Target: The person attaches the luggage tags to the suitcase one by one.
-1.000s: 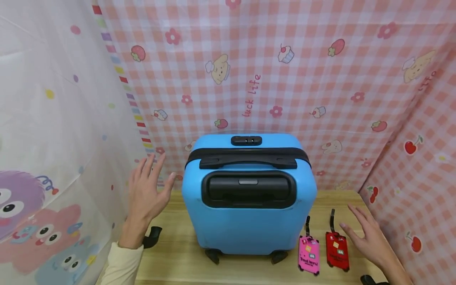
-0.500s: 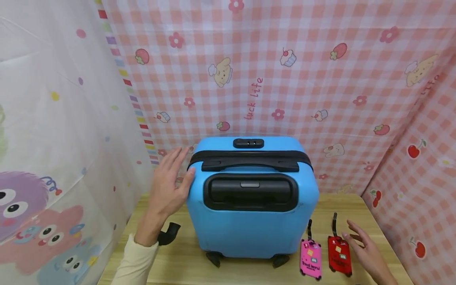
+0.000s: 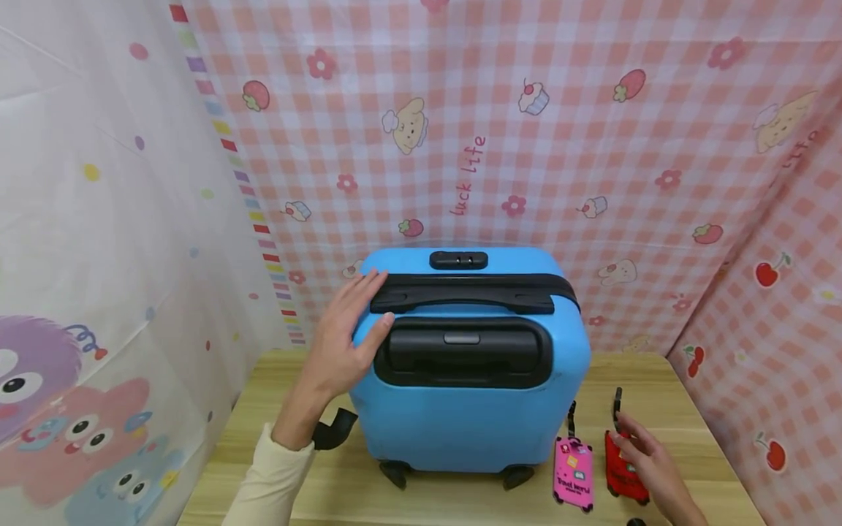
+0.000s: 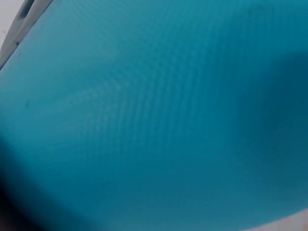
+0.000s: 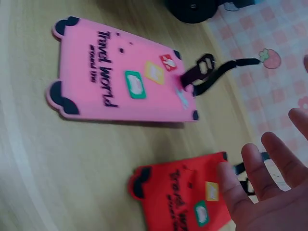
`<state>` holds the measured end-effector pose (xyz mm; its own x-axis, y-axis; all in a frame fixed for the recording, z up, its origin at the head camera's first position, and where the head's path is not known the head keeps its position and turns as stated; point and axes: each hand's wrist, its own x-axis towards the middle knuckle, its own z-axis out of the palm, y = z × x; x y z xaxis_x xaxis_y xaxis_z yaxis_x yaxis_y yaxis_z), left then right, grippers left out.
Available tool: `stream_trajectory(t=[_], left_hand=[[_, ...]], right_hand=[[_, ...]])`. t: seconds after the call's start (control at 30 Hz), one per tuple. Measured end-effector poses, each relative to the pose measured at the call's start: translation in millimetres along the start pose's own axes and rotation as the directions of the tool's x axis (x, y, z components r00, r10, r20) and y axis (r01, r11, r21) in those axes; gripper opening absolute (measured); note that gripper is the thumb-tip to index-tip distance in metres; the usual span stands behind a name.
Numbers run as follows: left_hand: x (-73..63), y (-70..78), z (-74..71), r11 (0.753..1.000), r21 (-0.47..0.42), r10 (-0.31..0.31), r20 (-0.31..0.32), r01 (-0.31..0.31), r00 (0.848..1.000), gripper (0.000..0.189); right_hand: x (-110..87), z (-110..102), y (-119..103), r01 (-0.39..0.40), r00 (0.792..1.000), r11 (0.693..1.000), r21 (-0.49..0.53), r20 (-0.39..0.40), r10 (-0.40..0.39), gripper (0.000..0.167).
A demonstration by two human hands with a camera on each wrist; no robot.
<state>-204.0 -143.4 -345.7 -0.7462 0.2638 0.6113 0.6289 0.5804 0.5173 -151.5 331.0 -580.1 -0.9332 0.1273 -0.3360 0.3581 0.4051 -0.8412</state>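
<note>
A blue hard-shell suitcase (image 3: 454, 431) stands upright on the wooden table, its black carry handle (image 3: 463, 298) facing up. My left hand (image 3: 338, 347) rests on its upper left corner with fingers extended. Only the blue shell (image 4: 154, 115) fills the left wrist view. On the right, my right hand (image 3: 651, 460) hovers over a red luggage tag (image 3: 621, 486), hiding part of it in the head view. Its fingers are spread and hold nothing in the right wrist view; contact with the tag (image 5: 180, 192) cannot be made out. A pink luggage tag (image 3: 574, 476) lies between suitcase and red tag.
The wooden table (image 3: 270, 409) ends near a pink checked cloth (image 3: 500, 131) hung behind. A white patterned curtain (image 3: 118, 241) hangs at the left, and more checked cloth closes the right side. Black caster wheels (image 3: 518, 477) support the suitcase.
My left hand has moved right, from beside the suitcase onto its upper corner. My right hand has moved left and slightly down, over the red luggage tag. Suitcase and tags stay put.
</note>
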Motion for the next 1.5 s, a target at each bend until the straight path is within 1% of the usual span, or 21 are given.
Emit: stream_trajectory(t=[0.07, 0.2, 0.27, 0.43, 0.5, 0.63, 0.77, 0.83, 1.0, 1.1, 1.17, 1.37, 1.5], left_hand=[[-1.0, 1.4, -0.2, 1.0, -0.009, -0.012, 0.013, 0.012, 1.0, 0.057], [-2.8, 3.4, -0.8, 0.999, -0.024, -0.032, 0.028, 0.033, 0.999, 0.058], [-3.2, 3.7, -0.7, 0.999, -0.023, -0.037, 0.033, 0.038, 0.999, 0.058], [-3.5, 3.3, -0.5, 0.999, -0.014, -0.037, 0.038, 0.038, 0.999, 0.058], [-3.5, 3.0, -0.6, 0.999, -0.011, -0.034, 0.034, 0.035, 0.999, 0.058], [-2.4, 3.2, -1.7, 1.0, -0.008, -0.025, 0.024, 0.025, 0.999, 0.057], [-1.4, 2.6, -1.8, 1.0, 0.001, -0.022, 0.018, 0.022, 1.0, 0.057], [-1.5, 2.7, -1.4, 1.0, 0.002, -0.023, 0.02, 0.023, 1.0, 0.056], [-4.0, 2.6, 0.5, 1.0, 0.002, -0.022, 0.018, 0.022, 1.0, 0.056], [-5.9, 2.6, 1.3, 1.0, 0.0, -0.021, 0.013, 0.021, 1.0, 0.056], [-6.2, 2.7, 1.8, 1.0, -0.003, -0.02, 0.01, 0.02, 1.0, 0.055], [-5.9, 2.2, 3.1, 1.0, -0.008, -0.016, -0.006, 0.016, 1.0, 0.055], [-5.1, 1.0, 3.2, 1.0, -0.007, -0.014, -0.017, 0.014, 1.0, 0.054]], right_hand=[[2.4, 6.1, 3.1, -0.003, 1.0, 1.0, -0.008, 0.002, 0.003, 0.072], [7.2, 20.1, 8.3, -0.011, 1.0, 1.0, 0.011, 0.004, 0.011, 0.064], [9.6, 26.8, 10.2, -0.016, 1.0, 0.999, 0.033, 0.019, 0.016, 0.061], [13.5, 39.6, 12.7, -0.032, 0.998, 0.997, 0.073, 0.061, 0.027, 0.059], [14.8, 43.6, 12.7, -0.029, 0.998, 0.998, 0.061, 0.064, 0.025, 0.059], [19.2, 50.4, 11.6, -0.021, 0.999, 1.0, 0.019, 0.041, 0.02, 0.058], [26.1, 58.4, 12.4, -0.044, 0.999, 0.996, 0.079, 0.026, 0.042, 0.053], [28.4, 61.9, 13.0, -0.054, 0.998, 0.995, 0.082, 0.024, 0.052, 0.052], [29.5, 66.9, 17.7, -0.104, 0.994, 0.993, 0.058, 0.033, 0.102, 0.052], [27.7, 68.2, 20.2, -0.13, 0.991, 0.987, 0.097, 0.043, 0.126, 0.051], [26.1, 68.4, 20.6, -0.131, 0.991, 0.986, 0.105, 0.041, 0.127, 0.051], [24.7, 70.2, 20.7, -0.129, 0.992, 0.988, 0.083, 0.009, 0.129, 0.054], [27.0, 72.5, 21.4, -0.12, 0.992, 0.99, 0.076, -0.024, 0.122, 0.041]])
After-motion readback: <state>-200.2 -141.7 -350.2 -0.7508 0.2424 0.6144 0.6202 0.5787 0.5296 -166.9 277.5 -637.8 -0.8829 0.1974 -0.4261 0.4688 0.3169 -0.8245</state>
